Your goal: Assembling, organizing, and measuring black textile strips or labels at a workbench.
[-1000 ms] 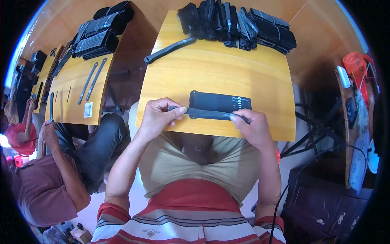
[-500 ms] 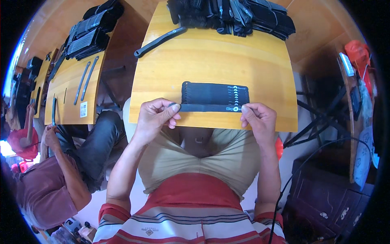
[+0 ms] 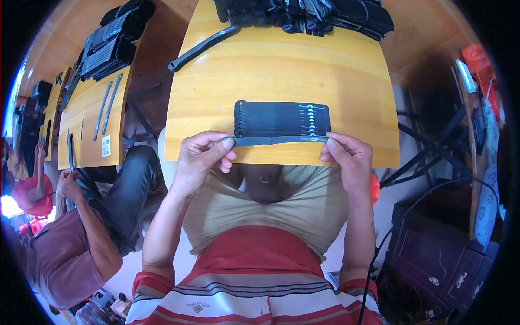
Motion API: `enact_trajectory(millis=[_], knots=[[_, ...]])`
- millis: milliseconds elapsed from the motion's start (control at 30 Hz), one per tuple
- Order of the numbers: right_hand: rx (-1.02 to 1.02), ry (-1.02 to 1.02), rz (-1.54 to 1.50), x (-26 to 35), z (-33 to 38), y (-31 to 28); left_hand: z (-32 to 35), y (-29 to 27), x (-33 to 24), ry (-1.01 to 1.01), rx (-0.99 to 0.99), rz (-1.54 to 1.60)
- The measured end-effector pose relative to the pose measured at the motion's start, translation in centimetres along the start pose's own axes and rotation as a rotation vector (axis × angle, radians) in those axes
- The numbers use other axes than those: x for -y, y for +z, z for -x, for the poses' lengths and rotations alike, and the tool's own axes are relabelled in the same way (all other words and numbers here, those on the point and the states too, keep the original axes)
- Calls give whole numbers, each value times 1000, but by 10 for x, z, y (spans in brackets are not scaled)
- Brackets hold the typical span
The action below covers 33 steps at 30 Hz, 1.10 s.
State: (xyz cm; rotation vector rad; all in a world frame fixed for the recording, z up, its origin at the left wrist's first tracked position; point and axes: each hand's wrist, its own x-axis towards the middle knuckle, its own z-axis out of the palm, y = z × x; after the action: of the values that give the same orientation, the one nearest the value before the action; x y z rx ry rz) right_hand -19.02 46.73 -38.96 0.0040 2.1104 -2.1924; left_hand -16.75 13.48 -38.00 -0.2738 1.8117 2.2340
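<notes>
- Wooden table (image 3: 281,65) w/ yellowish top; black bundles (image 3: 303,13) lie along far edge.
- L hand (image 3: 201,160) pinches one end of dark grey strap (image 3: 268,141) btw. thumb and fingers; R hand (image 3: 351,158) pinches other end.
- This strap runs straight across, just beside near side of strap stack (image 3: 271,118); touching or not, can't tell.
- One loose strap (image 3: 203,49) lies near table's left edge.
- Co-worker (image 3: 67,249) sits at next table (image 3: 81,103), to left.
</notes>
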Motion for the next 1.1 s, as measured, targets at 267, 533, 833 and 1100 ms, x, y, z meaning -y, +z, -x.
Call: enact_trajectory(millis=[267,533,833,1100], knots=[[-101,-19,58,-2,5,6,7,4,7,9,-45,-23],[-111,-41,133,-11,13,-1,10,16,11,74,-135,-157],[-129,-25,151,-12,9,2,6,21,14,2,-162,-193],[-185,-30,241,-11,8,2,-3,21,12,7,-201,-282]])
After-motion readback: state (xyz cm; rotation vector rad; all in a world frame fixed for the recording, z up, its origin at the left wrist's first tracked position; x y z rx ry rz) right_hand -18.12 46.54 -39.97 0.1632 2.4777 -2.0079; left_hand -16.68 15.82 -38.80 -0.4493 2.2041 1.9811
